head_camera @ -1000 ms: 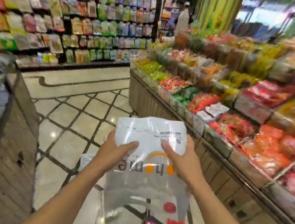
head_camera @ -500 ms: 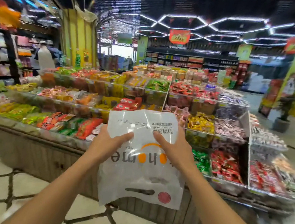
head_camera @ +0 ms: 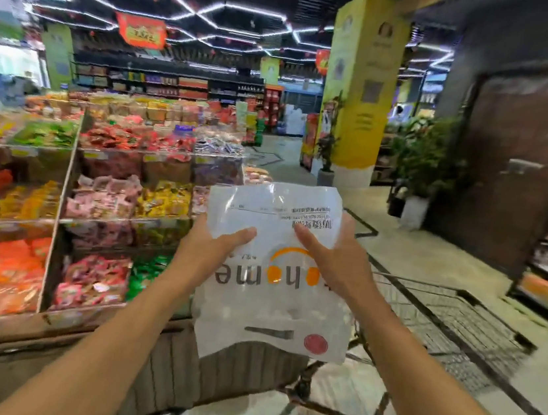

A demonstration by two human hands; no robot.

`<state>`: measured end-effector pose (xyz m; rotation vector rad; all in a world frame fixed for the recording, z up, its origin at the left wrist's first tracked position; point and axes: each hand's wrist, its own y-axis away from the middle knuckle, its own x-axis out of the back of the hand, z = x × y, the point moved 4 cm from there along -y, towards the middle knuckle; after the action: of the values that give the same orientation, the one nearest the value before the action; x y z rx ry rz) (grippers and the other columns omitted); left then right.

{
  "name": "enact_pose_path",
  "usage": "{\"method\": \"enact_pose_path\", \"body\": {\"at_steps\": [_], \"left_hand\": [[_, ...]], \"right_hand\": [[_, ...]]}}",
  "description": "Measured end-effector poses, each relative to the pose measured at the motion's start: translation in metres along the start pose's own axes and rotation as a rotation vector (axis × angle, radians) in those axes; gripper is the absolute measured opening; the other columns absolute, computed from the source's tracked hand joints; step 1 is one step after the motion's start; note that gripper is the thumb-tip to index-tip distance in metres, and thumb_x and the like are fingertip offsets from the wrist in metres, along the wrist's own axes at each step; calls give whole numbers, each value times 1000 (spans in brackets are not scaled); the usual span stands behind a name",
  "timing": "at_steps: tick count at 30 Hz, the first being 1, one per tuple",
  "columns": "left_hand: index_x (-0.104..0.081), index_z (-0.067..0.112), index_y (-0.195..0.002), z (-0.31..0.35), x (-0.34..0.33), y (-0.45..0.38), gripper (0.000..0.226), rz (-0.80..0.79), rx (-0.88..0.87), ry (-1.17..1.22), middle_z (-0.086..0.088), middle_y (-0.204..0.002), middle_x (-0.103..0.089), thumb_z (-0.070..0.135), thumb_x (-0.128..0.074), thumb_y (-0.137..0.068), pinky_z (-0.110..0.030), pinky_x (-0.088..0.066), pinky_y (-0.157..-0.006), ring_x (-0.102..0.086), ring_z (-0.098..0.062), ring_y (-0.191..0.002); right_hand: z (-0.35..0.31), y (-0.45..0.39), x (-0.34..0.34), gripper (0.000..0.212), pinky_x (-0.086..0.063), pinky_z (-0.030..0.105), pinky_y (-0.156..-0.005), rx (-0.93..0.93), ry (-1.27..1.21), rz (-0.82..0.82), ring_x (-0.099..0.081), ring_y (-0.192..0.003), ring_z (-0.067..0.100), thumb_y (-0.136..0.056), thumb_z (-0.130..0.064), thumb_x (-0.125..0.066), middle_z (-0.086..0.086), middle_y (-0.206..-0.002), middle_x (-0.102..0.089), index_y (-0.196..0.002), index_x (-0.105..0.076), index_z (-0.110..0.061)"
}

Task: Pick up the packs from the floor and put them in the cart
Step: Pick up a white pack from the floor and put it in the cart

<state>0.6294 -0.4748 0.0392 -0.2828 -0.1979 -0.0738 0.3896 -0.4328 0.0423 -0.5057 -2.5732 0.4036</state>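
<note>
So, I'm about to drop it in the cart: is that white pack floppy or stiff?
Likely floppy: the pack hangs creased below both hands. Probably light, since fingertips alone hold it. Its glossy film may be slippery.

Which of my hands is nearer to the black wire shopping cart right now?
Right. The right hand grips the white plastic bag directly beside the black wire shopping cart, at its near rim. The left hand grips the bag's other side, farther from the cart.

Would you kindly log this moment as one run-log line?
left hand: grips bag | right hand: grips bag | white plastic bag: held upside down | cart: ahead, right
</note>
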Motion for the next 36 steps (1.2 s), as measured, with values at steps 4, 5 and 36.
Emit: {"method": "enact_pose_path", "body": {"at_steps": [4,5,36], "left_hand": [[-71,32,-120,3,-130,-40,62,-149,8,96,5,-112,-81,51,-89,-64,-53,-59,-97,-77,-22,-103],[-70,30,-121,2,-160,-50,67,-175,17,116,3,-112,-80,50,-90,-61,-52,-60,-95,-78,-22,-102],[-53,25,-134,-211,-746,-359,92,-293,378,135,9,-119,-71,59,-87,-56,-41,-58,-93,-70,-14,-107]], "right_hand": [[71,-27,98,86,-53,36,-91,-64,67,129,-66,-112,17,-82,-72,-71,-11,-126,-66,-150,-38,-31],[87,-32,121,84,-52,33,-85,-88,84,159,-67,-107,14,-84,-68,-72,-13,-120,-66,-150,-38,-28],[591,-376,352,81,-56,47,-92,-380,261,241,-66,-112,11,-75,-86,-65,-16,-123,-67,-140,-44,-43]]}}
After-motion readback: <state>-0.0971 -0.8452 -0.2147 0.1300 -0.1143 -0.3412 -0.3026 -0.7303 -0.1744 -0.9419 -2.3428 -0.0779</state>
